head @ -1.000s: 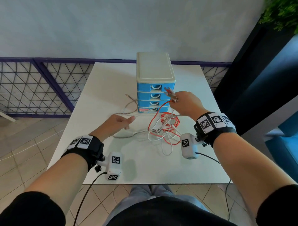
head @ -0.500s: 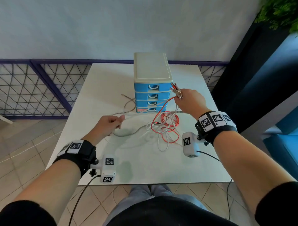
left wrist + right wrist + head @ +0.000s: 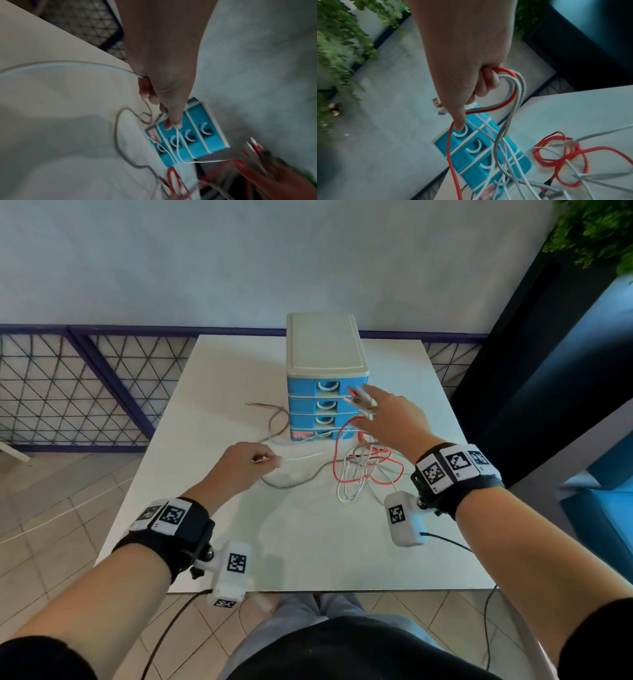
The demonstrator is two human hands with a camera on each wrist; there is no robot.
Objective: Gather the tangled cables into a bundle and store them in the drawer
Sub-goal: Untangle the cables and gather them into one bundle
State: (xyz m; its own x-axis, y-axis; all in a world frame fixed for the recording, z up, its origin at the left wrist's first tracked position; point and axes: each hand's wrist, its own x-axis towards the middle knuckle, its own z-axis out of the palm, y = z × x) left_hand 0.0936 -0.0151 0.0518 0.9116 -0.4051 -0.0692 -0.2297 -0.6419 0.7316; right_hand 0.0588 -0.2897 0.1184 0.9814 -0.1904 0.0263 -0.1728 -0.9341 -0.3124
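The light, floppy cables (image 3: 364, 470) look slippery: right hand (image 3: 390, 419) clutches several, left hand (image 3: 239, 470) pinches one; gather the loops mid-length.

Our right hand (image 3: 467, 56) grips a bunch of cables (image 3: 513, 97), index fingertip on the drawer unit's (image 3: 481, 152) top handle.

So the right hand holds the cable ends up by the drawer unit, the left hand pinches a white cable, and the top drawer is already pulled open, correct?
Not quite: the top drawer is closed, flush with the others on the drawer unit, as the head view shows. The rest stands: the right hand holds the cable ends by the unit, and the left hand pinches a white cable.
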